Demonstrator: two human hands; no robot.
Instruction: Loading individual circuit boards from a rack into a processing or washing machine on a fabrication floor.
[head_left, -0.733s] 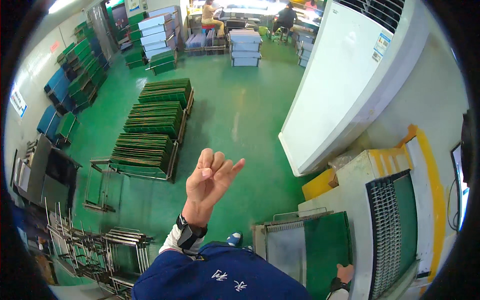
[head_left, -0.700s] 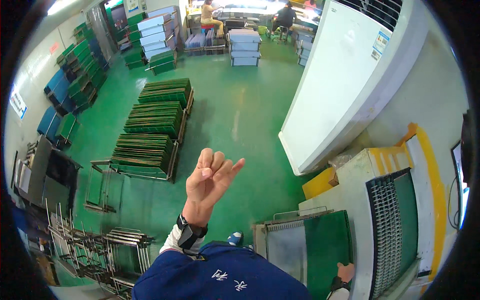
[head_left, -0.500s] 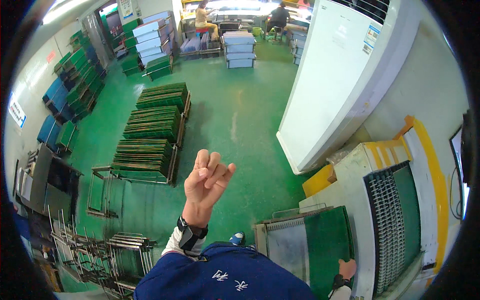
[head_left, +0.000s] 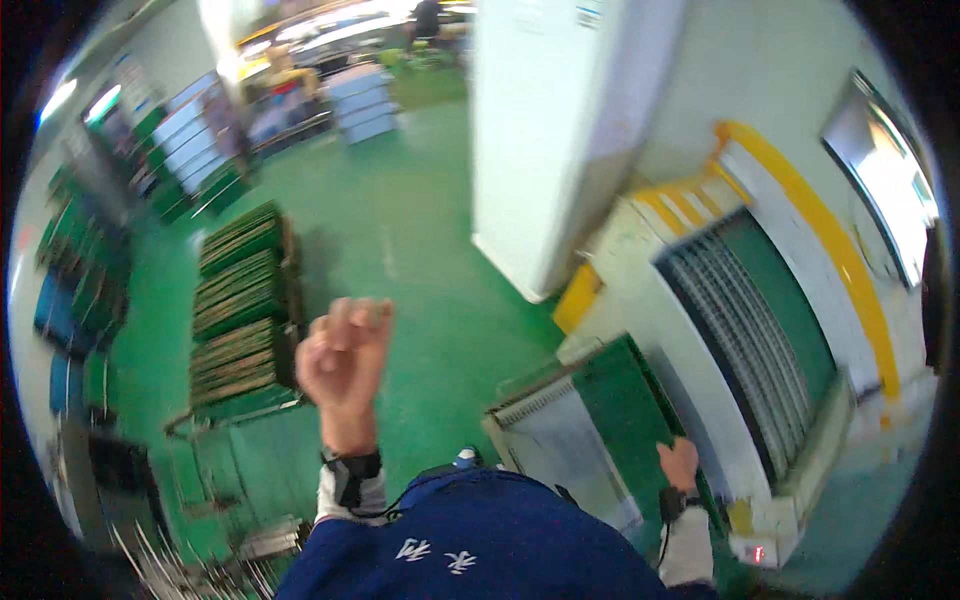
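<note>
My left hand [head_left: 345,360] is raised in front of me over the floor, blurred, its fingers curled in and nothing showing in them. A dark strap circles that wrist. To my right, my closed right hand [head_left: 680,463] touches a large green board [head_left: 625,400] near its right edge. Its fingertips are hidden, so whatever they hold cannot be seen. The board covers the right part of a rack or frame [head_left: 545,400] with a toothed strip. Left of the board, a pale greyish panel [head_left: 570,445] lies in that frame.
A pale machine [head_left: 640,235] with a slotted rack [head_left: 735,330] stands right. Ahead is a tall white cabinet [head_left: 545,140]. Racks of green boards [head_left: 240,300] line the left floor, with metal frames [head_left: 200,560] nearer. Blue bins [head_left: 362,100] and a seated person [head_left: 427,25] are farther off.
The view has swung to the right, bringing a wall screen and more of the machine into sight. My left hand stays raised and curled; my right stays at the green board.
</note>
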